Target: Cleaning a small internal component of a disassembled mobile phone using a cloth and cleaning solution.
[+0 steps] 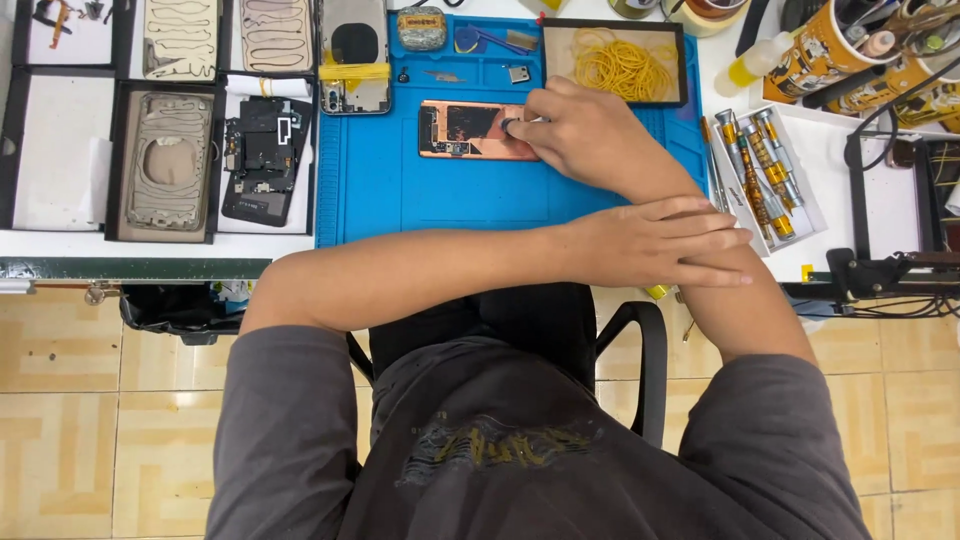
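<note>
On the blue work mat [400, 190], the right hand [580, 135] is curled with fingers drawn together around a small dark tool tip [510, 125], pressed onto the right end of a copper-coloured phone assembly [465, 130]. The assembly lies flat, extending left from the pinch, its dark central patch exposed. The left hand [660, 240] holds nothing; fingers are straight and flat, palm laid across the right forearm just below the wrist, nearer the person than the working hand. Above the pinch, at the mat's far edge, a black tray of yellow rubber bands [620, 65]. To the right of the working hand, a white tray of gold-banded screwdrivers [760, 170], close beside the wrist. Left of the assembly and well apart: a phone back housing with a yellow band [355, 60], a dark circuit board [265, 155] on a white tray, a grey phone frame [168, 160] in a black tray. Orange tool cups [830, 55] stand far right.
</note>
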